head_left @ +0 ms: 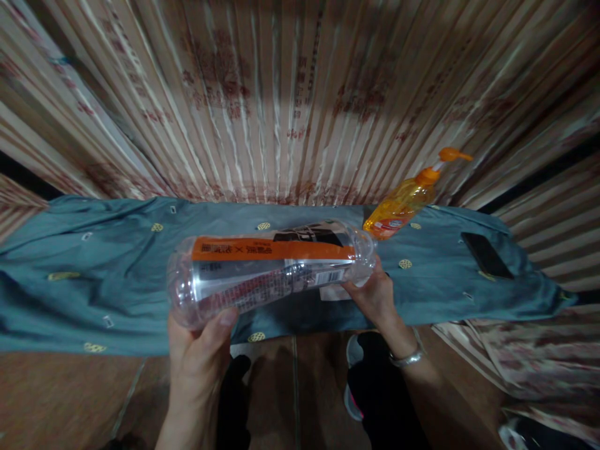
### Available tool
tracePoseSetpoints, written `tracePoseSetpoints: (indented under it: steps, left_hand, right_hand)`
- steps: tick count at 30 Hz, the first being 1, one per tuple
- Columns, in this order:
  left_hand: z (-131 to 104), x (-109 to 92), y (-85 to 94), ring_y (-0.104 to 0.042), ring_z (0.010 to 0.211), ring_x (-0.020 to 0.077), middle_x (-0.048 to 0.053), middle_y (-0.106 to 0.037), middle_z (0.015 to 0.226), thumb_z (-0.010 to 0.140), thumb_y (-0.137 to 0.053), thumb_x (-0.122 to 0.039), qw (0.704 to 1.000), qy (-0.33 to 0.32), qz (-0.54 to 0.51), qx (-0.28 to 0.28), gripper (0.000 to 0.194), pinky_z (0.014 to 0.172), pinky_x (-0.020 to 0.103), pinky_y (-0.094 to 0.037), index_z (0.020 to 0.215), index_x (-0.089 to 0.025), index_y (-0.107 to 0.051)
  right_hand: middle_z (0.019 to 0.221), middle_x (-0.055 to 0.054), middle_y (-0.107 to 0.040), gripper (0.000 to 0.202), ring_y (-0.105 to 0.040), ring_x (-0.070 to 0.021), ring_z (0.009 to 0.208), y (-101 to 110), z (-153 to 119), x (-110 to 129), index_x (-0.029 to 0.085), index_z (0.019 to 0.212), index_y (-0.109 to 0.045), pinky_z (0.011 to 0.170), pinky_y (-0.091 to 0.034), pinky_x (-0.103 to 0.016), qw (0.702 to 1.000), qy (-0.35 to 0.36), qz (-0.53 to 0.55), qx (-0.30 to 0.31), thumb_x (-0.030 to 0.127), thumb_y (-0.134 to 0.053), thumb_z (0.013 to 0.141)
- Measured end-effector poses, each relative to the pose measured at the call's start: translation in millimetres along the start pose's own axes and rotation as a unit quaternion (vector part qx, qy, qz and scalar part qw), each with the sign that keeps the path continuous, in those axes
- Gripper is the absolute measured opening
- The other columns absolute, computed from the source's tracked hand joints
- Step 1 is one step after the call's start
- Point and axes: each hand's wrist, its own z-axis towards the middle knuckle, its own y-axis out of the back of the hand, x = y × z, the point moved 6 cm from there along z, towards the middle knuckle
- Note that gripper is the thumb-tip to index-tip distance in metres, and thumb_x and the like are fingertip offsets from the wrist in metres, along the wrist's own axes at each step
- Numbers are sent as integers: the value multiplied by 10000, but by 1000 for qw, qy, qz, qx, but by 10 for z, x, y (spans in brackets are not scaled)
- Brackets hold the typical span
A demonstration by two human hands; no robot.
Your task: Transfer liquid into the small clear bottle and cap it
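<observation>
the left hand has its grip closed around the left end of a big clear bottle, with the thumb lying along the near side. the right hand has its grip around the other end; its fingers are partly hidden, so i cannot tell how tightly they press. between both hands the bottle lies on its side, lengthwise above the tabletop, and i judge that it is lifted, not resting there.

as for the progress, taking hold of the bottle looks done, since both hands carry it. letting go of it is not yet done. the label, orange and grey, is on the bottle, and its lettering appears upside down to me. i see no liquid inside. whether a cap is on, i cannot tell.

beneath the bottle a pale flat piece shows only partly. just beyond the right end stands a pump bottle with orange liquid, untouched by either hand. farther to the right lies a dark phone, also untouched. a blue-green cloth covers the tabletop, and behind it hangs a pleated curtain.
</observation>
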Motion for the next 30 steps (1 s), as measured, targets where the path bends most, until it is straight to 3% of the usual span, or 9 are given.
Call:
tracePoseSetpoints:
  steps: [12, 20, 30]
  left_hand:
    - [-6, 6, -7, -757, 877, 261, 60, -782, 1002, 566, -880, -297, 1000, 0, 9, -4, 680, 840, 382, -626, 1221, -272, -698]
    - [-2, -16, -25, -757, 854, 245, 52, -783, 901, 592, -867, -275, 1000, -10, 8, 7, 591, 788, 333, -631, 1166, -250, -726]
    - [-1, -12, -15, -760, 833, 279, 68, -783, 922, 579, -870, -303, 1000, -7, 13, 5, 695, 897, 452, -604, 1247, -246, -687]
  right_hand:
    - [1121, -151, -740, 759, -720, -340, 990, 11, 2, 37, 133, 1354, -517, 849, -572, -465, 1000, 4, 9, 0, 493, -670, 703]
    - [1106, -158, -743, 747, -726, -342, 966, 0, -1, 5, 132, 1329, -524, 830, -581, -474, 1000, 7, -6, -11, 525, -665, 710]
    - [1110, -157, -742, 715, -724, -338, 977, 7, 1, 24, 141, 1320, -520, 818, -581, -466, 1000, 20, -1, -4, 543, -639, 741]
